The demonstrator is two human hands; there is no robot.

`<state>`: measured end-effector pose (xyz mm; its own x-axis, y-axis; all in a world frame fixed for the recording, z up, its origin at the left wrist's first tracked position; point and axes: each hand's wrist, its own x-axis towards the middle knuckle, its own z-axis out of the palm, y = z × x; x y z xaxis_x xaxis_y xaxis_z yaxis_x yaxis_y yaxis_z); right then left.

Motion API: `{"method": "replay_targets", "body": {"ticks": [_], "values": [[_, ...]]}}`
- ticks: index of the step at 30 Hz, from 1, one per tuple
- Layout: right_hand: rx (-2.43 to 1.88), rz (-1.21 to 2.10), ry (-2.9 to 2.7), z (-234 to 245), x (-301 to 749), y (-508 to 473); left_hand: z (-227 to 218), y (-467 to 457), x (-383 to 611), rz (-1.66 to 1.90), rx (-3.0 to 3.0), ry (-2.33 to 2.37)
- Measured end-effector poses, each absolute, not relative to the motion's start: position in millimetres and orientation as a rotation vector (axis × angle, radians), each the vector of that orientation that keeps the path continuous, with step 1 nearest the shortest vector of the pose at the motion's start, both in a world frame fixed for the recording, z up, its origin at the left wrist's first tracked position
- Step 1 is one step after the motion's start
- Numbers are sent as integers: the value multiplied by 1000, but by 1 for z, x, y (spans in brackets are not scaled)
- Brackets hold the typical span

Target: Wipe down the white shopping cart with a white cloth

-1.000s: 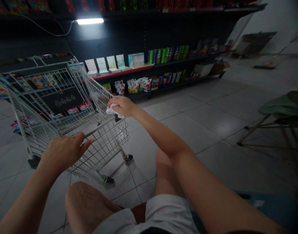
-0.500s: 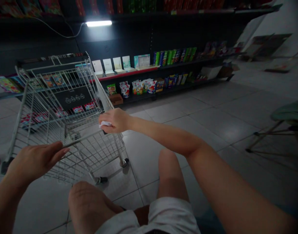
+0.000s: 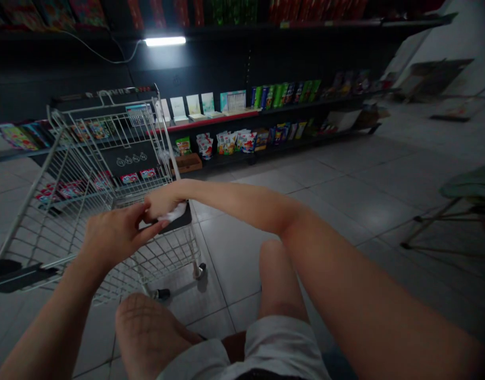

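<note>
A wire shopping cart (image 3: 175, 248) stands in front of my knees, its near rim bearing dark plastic corner pieces. At the right corner piece (image 3: 183, 217), my right hand (image 3: 161, 202) is closed over a crumpled white cloth or tissue (image 3: 174, 212) and presses it on the rim; its fingertips are partly hidden. My left hand (image 3: 111, 232) reaches in from the left over the same rim. Its thumb is stretched toward the white cloth, apart from the index finger, whose tip meets my right hand. The other left fingers are hidden.
Behind the cart run store shelves with snack bags (image 3: 226, 142), cans (image 3: 278, 95) and white boxes (image 3: 195, 107). A lit tube lamp (image 3: 165, 41) hangs above. A cardboard tray (image 3: 187, 162) sits on the low shelf. To the right is a folding stool (image 3: 470, 184).
My left hand has moved right along the rim to meet my right hand. My right hand has shifted slightly left with the white cloth, and the right corner piece shows more.
</note>
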<state>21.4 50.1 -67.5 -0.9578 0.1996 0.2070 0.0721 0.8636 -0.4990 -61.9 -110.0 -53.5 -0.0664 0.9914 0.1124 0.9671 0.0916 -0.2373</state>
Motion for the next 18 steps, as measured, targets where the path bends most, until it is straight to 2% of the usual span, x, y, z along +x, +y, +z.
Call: {"method": "replay_targets", "body": {"ticks": [2, 4, 8, 11, 13, 15, 18], "values": [[-108, 868, -2698, -60, 56, 52, -58, -109, -66, 61, -2021, -2125], [-158, 905, -2223, -68, 88, 49, -59, -105, -70, 19, -2102, -2125], [-482, 623, -1430, -147, 107, 14, -58, -78, -56, -103, -2200, -2147], [-540, 513, -1351, -223, 88, -24, -61, -51, -36, -143, -2393, -2123], [-540, 504, -1460, -255, 78, -40, -66, -39, -28, -173, -2515, -2076], [-451, 470, -1607, -266, 77, -43, -71, -36, -27, -270, -2610, -2045], [-333, 413, -1630, -259, 89, -36, -74, -39, -30, -393, -2668, -2055]]}}
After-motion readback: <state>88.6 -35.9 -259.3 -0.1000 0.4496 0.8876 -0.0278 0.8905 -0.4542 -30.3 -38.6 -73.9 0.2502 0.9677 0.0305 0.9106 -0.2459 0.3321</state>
